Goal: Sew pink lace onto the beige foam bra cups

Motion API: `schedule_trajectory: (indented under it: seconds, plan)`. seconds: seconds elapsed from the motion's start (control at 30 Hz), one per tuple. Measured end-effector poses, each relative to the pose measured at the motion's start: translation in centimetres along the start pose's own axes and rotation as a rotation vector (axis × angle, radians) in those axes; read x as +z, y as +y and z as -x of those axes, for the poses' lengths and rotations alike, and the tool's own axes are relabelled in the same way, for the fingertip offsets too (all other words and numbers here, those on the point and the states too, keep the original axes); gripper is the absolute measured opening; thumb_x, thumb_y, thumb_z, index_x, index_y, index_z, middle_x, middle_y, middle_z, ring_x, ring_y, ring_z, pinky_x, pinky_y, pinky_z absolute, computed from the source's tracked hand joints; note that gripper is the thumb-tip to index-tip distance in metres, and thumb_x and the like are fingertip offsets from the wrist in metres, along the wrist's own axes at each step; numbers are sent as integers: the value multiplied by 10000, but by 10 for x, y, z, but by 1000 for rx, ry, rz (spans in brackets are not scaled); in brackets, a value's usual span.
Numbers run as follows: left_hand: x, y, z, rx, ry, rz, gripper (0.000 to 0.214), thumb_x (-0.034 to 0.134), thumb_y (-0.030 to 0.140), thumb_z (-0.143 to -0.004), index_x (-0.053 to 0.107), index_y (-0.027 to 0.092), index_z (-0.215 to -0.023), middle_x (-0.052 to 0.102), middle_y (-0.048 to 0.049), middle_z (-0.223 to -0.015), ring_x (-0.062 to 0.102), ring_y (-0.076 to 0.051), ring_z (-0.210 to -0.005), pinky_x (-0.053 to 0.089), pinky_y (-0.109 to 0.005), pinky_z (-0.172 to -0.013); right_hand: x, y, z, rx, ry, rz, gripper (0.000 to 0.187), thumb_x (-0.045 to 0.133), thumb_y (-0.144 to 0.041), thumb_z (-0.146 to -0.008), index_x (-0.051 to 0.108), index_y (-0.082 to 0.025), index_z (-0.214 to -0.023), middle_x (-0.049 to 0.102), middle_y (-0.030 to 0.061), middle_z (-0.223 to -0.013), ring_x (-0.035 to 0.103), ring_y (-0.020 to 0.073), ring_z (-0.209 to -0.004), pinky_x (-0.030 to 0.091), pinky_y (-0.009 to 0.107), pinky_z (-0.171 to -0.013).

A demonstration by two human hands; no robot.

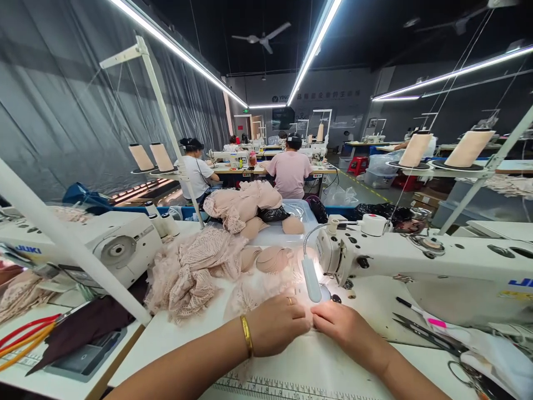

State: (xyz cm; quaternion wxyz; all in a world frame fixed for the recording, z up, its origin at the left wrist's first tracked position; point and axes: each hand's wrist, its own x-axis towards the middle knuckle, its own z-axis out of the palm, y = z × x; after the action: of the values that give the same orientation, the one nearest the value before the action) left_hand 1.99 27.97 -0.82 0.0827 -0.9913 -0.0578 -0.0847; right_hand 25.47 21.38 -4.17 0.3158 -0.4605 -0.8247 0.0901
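Note:
My left hand [280,325], with a gold bracelet at the wrist, is closed on the edge of a pale pink lace piece [260,284]. Close beside it, my right hand [342,328] pinches the same piece, its thumb and fingers pressed together. Both hands sit just in front of the head of a white sewing machine [375,250]. A small lit lamp [311,279] on a bent neck hangs over the cloth and hides the needle. Left of the lace lies a heap of pink lace garments [187,272]. Beige foam cups [272,259] lie behind the lace.
Black scissors [428,333] and a pen [410,305] lie at the right. Printed ruler marks [266,386] run along the front edge. A second sewing machine [112,244] stands left. Behind the table are a plastic bin [308,214], more garments and people seated at machines.

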Motion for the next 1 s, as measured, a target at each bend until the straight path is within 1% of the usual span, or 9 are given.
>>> schedule_trajectory:
  seconds: [0.07, 0.17, 0.23, 0.37, 0.5, 0.63, 0.77, 0.9, 1.0]
  plan:
    - [12, -8, -11, -18, -18, 9, 123, 672, 90, -861, 597, 188, -872, 701, -21, -886, 624, -194, -804, 483, -334, -749, 1, 12, 3, -72, -65, 27, 296, 472, -183, -1027, 738, -309, -1060, 789, -16, -1000, 691, 176, -859, 548, 267, -746]
    - [30, -17, -22, -47, -6, 11, 134, 668, 105, -836, 572, 194, -809, 676, -39, -873, 587, -195, -754, 467, -327, -690, 0, 25, 10, -131, -85, 87, 363, 387, -131, -1049, 710, -256, -1161, 773, 64, -1133, 676, 228, -1019, 558, 339, -831]
    - [41, -19, -23, -79, 38, 12, 161, 654, 123, -853, 543, 200, -767, 651, -46, -863, 570, -198, -765, 462, -328, -699, -1, 31, 14, -132, -74, 118, 387, 357, -104, -1042, 704, -233, -1154, 754, 96, -1073, 659, 246, -986, 552, 365, -794]
    - [55, -17, -20, -123, 135, 39, 137, 600, 122, -900, 549, 195, -796, 648, -64, -911, 554, -204, -812, 473, -341, -778, -4, 35, 17, -119, -100, 176, 380, 369, -60, -1010, 681, -237, -1136, 689, 73, -938, 619, 214, -835, 514, 315, -675]
    - [61, -14, -21, -149, 168, 75, 123, 562, 92, -920, 570, 198, -857, 644, -69, -918, 556, -211, -839, 470, -347, -817, -7, 33, 14, -87, -103, 200, 341, 378, -58, -1004, 654, -244, -1077, 666, 64, -940, 599, 209, -797, 505, 301, -633]
    - [64, -12, -24, -206, 165, 95, 115, 584, 83, -918, 595, 197, -914, 637, -65, -920, 569, -217, -862, 459, -355, -846, -7, 31, 12, -72, -102, 209, 332, 395, -59, -991, 645, -263, -1068, 671, 51, -965, 593, 201, -733, 501, 296, -581]
    - [65, -9, -26, -241, 174, 102, 111, 577, 95, -926, 612, 196, -896, 644, -63, -895, 573, -219, -844, 462, -373, -854, -6, 30, 13, -44, -97, 214, 355, 387, -59, -983, 648, -280, -1082, 666, 39, -955, 560, 191, -653, 504, 307, -568]
    - [64, -8, -27, -218, 179, 94, 158, 537, 163, -974, 609, 196, -837, 653, -69, -869, 585, -223, -847, 475, -401, -861, -5, 30, 13, -46, -99, 207, 381, 392, -48, -974, 626, -288, -1155, 660, 41, -962, 566, 200, -681, 495, 299, -549]
    - [61, -10, -27, -180, 168, 91, 198, 518, 181, -1000, 602, 195, -821, 666, -67, -878, 595, -217, -865, 476, -402, -881, -4, 31, 13, -38, -108, 211, 358, 397, -48, -973, 617, -284, -1128, 644, 40, -945, 568, 204, -702, 507, 302, -570]
